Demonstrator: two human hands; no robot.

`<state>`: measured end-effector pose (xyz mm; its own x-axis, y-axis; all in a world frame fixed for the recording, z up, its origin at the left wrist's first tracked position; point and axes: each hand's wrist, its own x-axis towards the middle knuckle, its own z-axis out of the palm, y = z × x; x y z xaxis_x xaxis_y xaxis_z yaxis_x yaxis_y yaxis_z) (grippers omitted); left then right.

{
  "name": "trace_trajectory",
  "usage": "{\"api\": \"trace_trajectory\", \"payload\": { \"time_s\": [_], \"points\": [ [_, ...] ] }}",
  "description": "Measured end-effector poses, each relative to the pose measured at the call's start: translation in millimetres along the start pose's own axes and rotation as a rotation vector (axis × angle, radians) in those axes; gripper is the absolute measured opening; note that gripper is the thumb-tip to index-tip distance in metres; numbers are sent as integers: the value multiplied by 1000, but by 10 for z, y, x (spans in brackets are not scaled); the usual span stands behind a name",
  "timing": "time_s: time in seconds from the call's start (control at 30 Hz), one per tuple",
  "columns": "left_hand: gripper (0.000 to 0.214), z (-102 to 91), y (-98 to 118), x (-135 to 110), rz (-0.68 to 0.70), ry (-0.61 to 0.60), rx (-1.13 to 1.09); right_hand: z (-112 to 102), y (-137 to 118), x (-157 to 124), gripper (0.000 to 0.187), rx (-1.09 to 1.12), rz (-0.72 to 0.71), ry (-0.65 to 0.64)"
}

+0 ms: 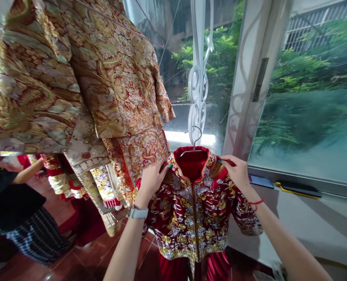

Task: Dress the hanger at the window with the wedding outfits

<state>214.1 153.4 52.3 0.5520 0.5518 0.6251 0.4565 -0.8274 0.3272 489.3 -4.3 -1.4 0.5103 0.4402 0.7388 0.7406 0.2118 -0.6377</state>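
A short red jacket [195, 210], thick with gold and silver embroidery, hangs upright before me on a metal hanger [197, 137]. Its stand collar is open at the top, and a front seam runs down the middle. My left hand [153, 177] pinches the cloth at the shoulder on the left, thumb on the front. On the opposite shoulder, my right hand [236, 171] grips the cloth between thumb and fingers. Red pleated cloth [216, 267] shows below the jacket's hem.
Gold embroidered garments [117, 74] hang close on the left. A white scrolled metal stand [197, 86] rises behind the jacket. On the window ledge lie a black and yellow object [299, 190] and a phone-like flat object [260, 181]. Another person [12, 199] is at far left.
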Motion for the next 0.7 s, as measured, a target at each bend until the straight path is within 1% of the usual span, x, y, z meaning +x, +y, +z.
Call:
{"api": "trace_trajectory", "payload": {
  "time_s": [0.03, 0.07, 0.13, 0.17, 0.2, 0.23, 0.3, 0.37, 0.4, 0.43, 0.47, 0.5, 0.57, 0.63, 0.7],
  "points": [
    [36, 61, -22, 49, -1, -4, 20, 27, 16, 39, 20, 53, 41, 8],
    [34, 128, -21, 53, -2, 45, 40, 44, 25, 82, 19, 102, 75, 15],
    [34, 241, 39, -21, 14, 217, 65, 46, 35, 159, 19, 186, 122, 17],
    [35, 272, 76, -75, 33, 286, 70, 24, 45, 185, 19, 213, 132, -1],
    [36, 278, 101, -131, 59, 321, 73, -17, 66, 195, 21, 224, 137, -37],
    [37, 258, 102, -184, 87, 316, 77, -78, 101, 186, 23, 215, 136, -98],
    [42, 150, 10, -277, 105, 215, 101, -254, 219, 107, 34, 131, 124, -243],
    [55, 1, -183, -358, 47, 76, 124, -459, 381, -32, 58, 20, 124, -357],
    [61, -66, -294, -395, 2, 18, 126, -553, 464, -103, 66, -20, 130, -391],
    [64, -116, -398, -427, -39, -16, 123, -633, 538, -161, 67, -45, 135, -418],
    [65, -144, -486, -455, -63, -22, 116, -696, 598, -196, 62, -55, 133, -447],
    [63, -150, -552, -477, -70, -3, 105, -743, 642, -203, 54, -54, 123, -486],
    [58, -104, -619, -503, -57, 100, 86, -796, 680, -130, 41, -37, 97, -582],
    [54, -21, -622, -502, -33, 202, 72, -815, 676, 27, 36, 5, 106, -680],
    [51, 51, -604, -477, -26, 261, 71, -820, 662, 213, 34, 74, 175, -766]
  ]
}}
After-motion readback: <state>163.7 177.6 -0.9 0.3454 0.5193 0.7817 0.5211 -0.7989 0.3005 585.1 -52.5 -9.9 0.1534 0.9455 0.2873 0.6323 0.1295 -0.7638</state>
